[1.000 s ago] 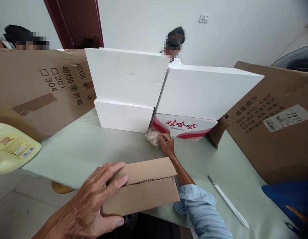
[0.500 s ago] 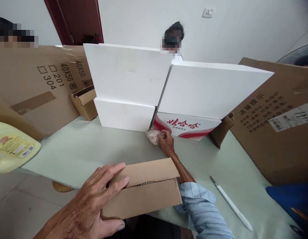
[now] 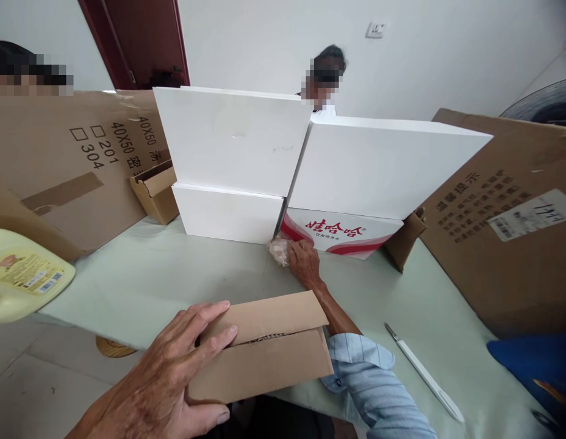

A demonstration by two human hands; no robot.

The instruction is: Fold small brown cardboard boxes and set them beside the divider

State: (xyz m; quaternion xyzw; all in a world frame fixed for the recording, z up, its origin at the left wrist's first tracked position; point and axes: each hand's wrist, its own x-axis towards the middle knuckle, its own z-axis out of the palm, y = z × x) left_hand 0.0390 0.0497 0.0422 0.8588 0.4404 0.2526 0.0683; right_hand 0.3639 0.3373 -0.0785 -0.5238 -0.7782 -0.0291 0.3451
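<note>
The left hand (image 3: pixel 173 372) clasps the near left end of a cardboard box (image 3: pixel 269 356) at the table's near edge, fingers spread wide on the top flap and thumb against the near face, unchanged from a second ago; the box's flaps lie almost closed; to its right a striped sleeve (image 3: pixel 369 378) runs out to the right hand (image 3: pixel 305 263), stretched far across the pale green table (image 3: pixel 164 274); its fingers curl over a crumpled clear bag (image 3: pixel 277 250), covering more of it than half a second ago, though whether they grip it cannot be told; a white pen-like tool (image 3: pixel 424 375) lies well apart at near right, a yellow jug (image 3: pixel 22 274) at left; just beyond the bag stand white boards (image 3: pixel 232 140) and a red-printed carton (image 3: pixel 340 235); a small open carton (image 3: pixel 155 189), unseen a second ago, sits far left.
</note>
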